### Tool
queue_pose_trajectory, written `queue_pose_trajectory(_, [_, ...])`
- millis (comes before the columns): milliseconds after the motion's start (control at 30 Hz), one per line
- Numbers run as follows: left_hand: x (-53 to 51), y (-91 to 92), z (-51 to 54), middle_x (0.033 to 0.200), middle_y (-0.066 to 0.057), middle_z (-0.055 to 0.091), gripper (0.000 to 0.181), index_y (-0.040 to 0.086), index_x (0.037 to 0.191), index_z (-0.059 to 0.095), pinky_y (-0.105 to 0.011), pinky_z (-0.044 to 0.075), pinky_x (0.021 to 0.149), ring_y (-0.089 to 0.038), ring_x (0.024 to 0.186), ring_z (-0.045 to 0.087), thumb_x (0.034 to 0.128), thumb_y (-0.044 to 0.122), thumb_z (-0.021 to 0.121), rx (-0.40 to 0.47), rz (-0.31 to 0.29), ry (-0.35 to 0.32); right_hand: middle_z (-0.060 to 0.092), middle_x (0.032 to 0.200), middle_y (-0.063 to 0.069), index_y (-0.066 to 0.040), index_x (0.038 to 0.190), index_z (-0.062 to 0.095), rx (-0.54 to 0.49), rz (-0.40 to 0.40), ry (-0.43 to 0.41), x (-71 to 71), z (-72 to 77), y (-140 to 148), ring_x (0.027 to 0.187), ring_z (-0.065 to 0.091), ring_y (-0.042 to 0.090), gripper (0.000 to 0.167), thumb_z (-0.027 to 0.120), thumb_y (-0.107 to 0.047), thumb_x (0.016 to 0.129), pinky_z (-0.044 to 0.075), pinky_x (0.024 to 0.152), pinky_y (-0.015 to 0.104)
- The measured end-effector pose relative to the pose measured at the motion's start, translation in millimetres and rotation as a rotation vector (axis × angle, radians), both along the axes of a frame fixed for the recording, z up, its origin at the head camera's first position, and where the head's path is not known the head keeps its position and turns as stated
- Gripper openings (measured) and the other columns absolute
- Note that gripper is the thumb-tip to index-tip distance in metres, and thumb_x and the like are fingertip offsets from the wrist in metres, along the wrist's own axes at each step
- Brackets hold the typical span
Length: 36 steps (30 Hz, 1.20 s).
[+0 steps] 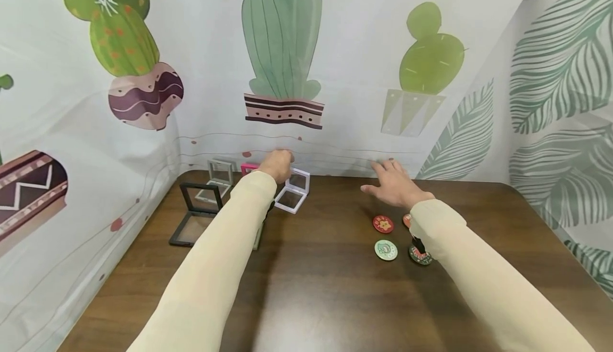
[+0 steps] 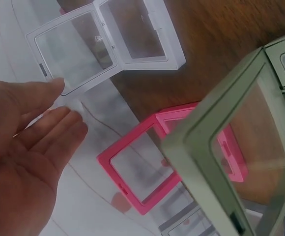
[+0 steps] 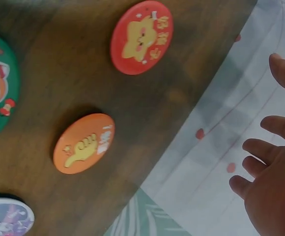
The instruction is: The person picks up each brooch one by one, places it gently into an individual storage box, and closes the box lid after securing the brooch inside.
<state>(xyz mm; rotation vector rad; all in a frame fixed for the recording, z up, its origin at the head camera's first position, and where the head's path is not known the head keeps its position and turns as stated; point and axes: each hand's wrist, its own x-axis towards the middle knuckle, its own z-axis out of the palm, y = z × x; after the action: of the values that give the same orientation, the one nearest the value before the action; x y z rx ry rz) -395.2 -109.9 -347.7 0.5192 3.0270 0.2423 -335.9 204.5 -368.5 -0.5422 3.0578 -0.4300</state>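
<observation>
A white hinged frame with clear panes (image 2: 174, 59) stands unfolded near the table's back edge. At the corner of its raised lid, my left hand (image 1: 276, 165) pinches the edge between thumb and fingers. Beside it is a pink frame (image 2: 157, 196), also unfolded; a green frame (image 2: 186, 142) is close by, mostly behind my sleeve in the head view. My right hand (image 1: 392, 184) is spread near the back edge with nothing in it. Close to it lie a red round badge with a yellow star (image 3: 141, 37) and an orange thumbs-up badge (image 3: 84, 143).
Farther left stand an unfolded black frame (image 1: 179, 232) and a grey frame (image 1: 220, 173). A pale green badge (image 1: 386, 250) and a dark green badge (image 1: 419, 256) lie by my right sleeve. A purple-white badge (image 3: 7, 216) is near them. The patterned cloth (image 1: 354, 75) hangs behind the table.
</observation>
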Motion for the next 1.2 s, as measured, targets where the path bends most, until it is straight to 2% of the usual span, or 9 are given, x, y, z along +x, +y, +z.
queue_pose_trajectory(233, [-0.6, -5.6, -3.5, 0.114, -0.017, 0.076, 0.021, -0.002, 0.107, 0.079, -0.044, 0.051, 0.106, -0.036, 0.116, 0.068, 0.0957, -0.002, 0.062, -0.006, -0.023, 0.032, 0.040, 0.157, 0.035, 0.007, 0.156, 0.043, -0.002, 0.004, -0.014, 6.6, -5.9, 2, 0.147, 0.029, 0.054, 0.073, 0.064, -0.041, 0.106, 0.023, 0.119, 0.070])
queue_pose_trajectory(467, [-0.9, -9.8, -4.8, 0.115, -0.017, 0.075, 0.012, -0.001, 0.105, 0.077, -0.045, 0.049, 0.108, -0.036, 0.118, 0.066, 0.0981, 0.008, 0.074, 0.045, 0.039, 0.003, 0.042, 0.156, 0.035, 0.008, 0.153, 0.046, 0.011, 0.014, -0.024, 7.1, -8.9, 4, 0.147, 0.031, 0.054, 0.071, 0.063, -0.041, 0.106, 0.024, 0.118, 0.070])
queue_pose_trajectory(600, [0.2, -10.5, -6.5, 0.113, -0.017, 0.075, 0.013, 0.000, 0.102, 0.077, -0.044, 0.049, 0.108, -0.036, 0.118, 0.066, 0.0973, 0.012, 0.076, 0.044, 0.039, 0.015, 0.040, 0.158, 0.035, 0.008, 0.155, 0.045, 0.015, 0.016, -0.029, 6.6, -11.8, 6, 0.148, 0.030, 0.054, 0.072, 0.063, -0.041, 0.106, 0.024, 0.119, 0.070])
queue_pose_trajectory(733, [1.5, -11.6, -7.9, 0.109, -0.016, 0.076, 0.020, 0.000, 0.101, 0.077, -0.044, 0.051, 0.103, -0.035, 0.110, 0.066, 0.0947, 0.019, 0.080, 0.060, 0.047, -0.012, 0.037, 0.159, 0.036, 0.009, 0.154, 0.046, 0.019, 0.023, -0.049, 7.7, -15.2, 9, 0.148, 0.028, 0.054, 0.071, 0.063, -0.041, 0.106, 0.024, 0.119, 0.070])
queue_pose_trajectory(867, [2.3, -12.4, -9.4, 0.102, -0.014, 0.073, 0.039, -0.003, 0.105, 0.075, -0.044, 0.053, 0.097, -0.031, 0.100, 0.063, 0.0877, 0.029, 0.087, 0.091, 0.060, -0.070, 0.038, 0.159, 0.036, 0.010, 0.151, 0.049, 0.012, 0.031, -0.066, 11.2, -17.7, 11, 0.148, 0.028, 0.055, 0.070, 0.063, -0.041, 0.105, 0.024, 0.118, 0.071])
queue_pose_trajectory(1033, [6.1, -10.5, -10.0, 0.085, -0.006, 0.060, 0.046, 0.000, 0.094, 0.067, -0.042, 0.053, 0.088, -0.026, 0.087, 0.055, 0.0802, 0.037, 0.092, 0.053, 0.044, -0.125, 0.044, 0.153, 0.036, 0.010, 0.148, 0.053, 0.024, 0.049, -0.115, 16.4, -17.5, 15, 0.145, 0.031, 0.054, 0.072, 0.070, -0.042, 0.101, 0.026, 0.117, 0.070])
queue_pose_trajectory(1100, [8.6, -8.6, -11.1, 0.086, -0.006, 0.059, 0.050, 0.002, 0.096, 0.065, -0.042, 0.053, 0.088, -0.025, 0.087, 0.055, 0.0792, 0.040, 0.093, 0.038, 0.039, -0.144, 0.048, 0.151, 0.035, 0.009, 0.146, 0.056, 0.037, 0.065, -0.136, 19.0, -17.1, 17, 0.142, 0.034, 0.053, 0.073, 0.074, -0.043, 0.098, 0.028, 0.116, 0.070])
queue_pose_trajectory(1200, [12.1, -5.9, -14.5, 0.096, -0.008, 0.062, 0.059, 0.000, 0.107, 0.064, -0.041, 0.053, 0.092, -0.026, 0.092, 0.057, 0.0793, 0.044, 0.093, 0.041, 0.043, -0.174, 0.050, 0.148, 0.034, 0.008, 0.141, 0.060, 0.043, 0.094, -0.159, 23.7, -17.0, 20, 0.139, 0.037, 0.054, 0.073, 0.079, -0.044, 0.094, 0.031, 0.113, 0.071])
